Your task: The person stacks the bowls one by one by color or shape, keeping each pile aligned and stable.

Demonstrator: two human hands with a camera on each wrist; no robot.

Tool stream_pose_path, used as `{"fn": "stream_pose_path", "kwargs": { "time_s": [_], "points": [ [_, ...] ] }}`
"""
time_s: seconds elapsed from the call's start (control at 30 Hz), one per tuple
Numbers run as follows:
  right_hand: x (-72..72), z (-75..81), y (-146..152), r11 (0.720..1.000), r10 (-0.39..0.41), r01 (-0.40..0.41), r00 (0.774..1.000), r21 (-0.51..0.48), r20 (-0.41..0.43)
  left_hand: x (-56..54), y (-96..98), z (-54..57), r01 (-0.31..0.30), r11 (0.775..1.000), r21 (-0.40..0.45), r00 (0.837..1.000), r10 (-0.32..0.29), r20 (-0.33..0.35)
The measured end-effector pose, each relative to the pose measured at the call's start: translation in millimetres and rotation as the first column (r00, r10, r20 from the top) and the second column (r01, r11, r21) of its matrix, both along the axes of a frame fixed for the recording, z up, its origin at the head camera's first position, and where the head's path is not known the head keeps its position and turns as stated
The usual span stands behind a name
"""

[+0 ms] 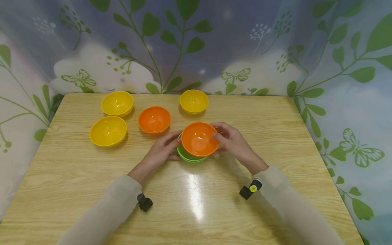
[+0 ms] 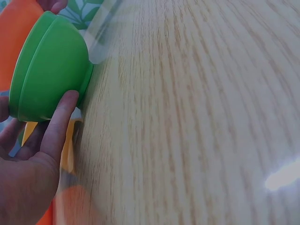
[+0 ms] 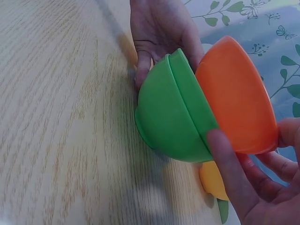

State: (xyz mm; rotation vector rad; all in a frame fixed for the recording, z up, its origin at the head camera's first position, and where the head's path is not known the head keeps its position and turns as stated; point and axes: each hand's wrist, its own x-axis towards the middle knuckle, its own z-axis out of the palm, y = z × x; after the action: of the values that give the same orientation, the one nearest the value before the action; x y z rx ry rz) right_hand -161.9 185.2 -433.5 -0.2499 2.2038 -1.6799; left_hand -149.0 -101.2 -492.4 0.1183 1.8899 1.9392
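Observation:
Two nested green bowls [image 3: 168, 112] stand low over the table, the lower one's foot near the wood. My left hand [image 1: 160, 149] grips their left side, thumb at the rim and fingers round the outer wall in the left wrist view. An orange bowl [image 1: 200, 139] sits tilted at the mouth of the green pair, covering most of their inside from the head view. My right hand [image 1: 234, 143] pinches the orange bowl's right rim between thumb and fingers. One right finger also lies against the green rim in the right wrist view.
Behind and to the left are a second orange bowl [image 1: 154, 119] and two yellow bowls [image 1: 117, 103], one in front of the other. Another yellow bowl [image 1: 194, 101] stands near the back edge of the wooden table [image 1: 92, 190]. A patterned curtain [image 1: 260, 44] hangs behind.

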Motion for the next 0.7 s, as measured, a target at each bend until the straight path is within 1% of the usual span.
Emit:
{"fn": "stream_pose_path", "kwargs": {
  "time_s": [0.2, 0.33, 0.5, 0.7],
  "points": [
    [-0.8, -3.5, -0.9, 1.000, 0.009, -0.009, 1.000, -0.018, -0.005, 1.1, 0.2, 1.0, -0.003, 1.000, -0.009, 1.000, 0.003, -0.009],
    [-1.0, -5.4, -2.1, 1.000, 0.007, -0.007, 1.000, -0.012, -0.001, 1.2, 0.6, 0.7, -0.004, 1.000, -0.012, 1.000, 0.004, -0.006],
    [-0.4, -5.5, -5.8, 1.000, 0.000, 0.000, 1.000, 0.018, -0.005, 1.6, 0.6, 0.9, -0.012, 1.000, -0.006, 1.000, 0.012, 0.007],
    [1.2, -9.3, -9.3, 0.998, 0.004, -0.002, 0.999, 0.063, -0.032, 0.9, 0.8, 1.0, -0.029, 1.000, 0.002, 0.999, 0.029, 0.037]
  ]
}}
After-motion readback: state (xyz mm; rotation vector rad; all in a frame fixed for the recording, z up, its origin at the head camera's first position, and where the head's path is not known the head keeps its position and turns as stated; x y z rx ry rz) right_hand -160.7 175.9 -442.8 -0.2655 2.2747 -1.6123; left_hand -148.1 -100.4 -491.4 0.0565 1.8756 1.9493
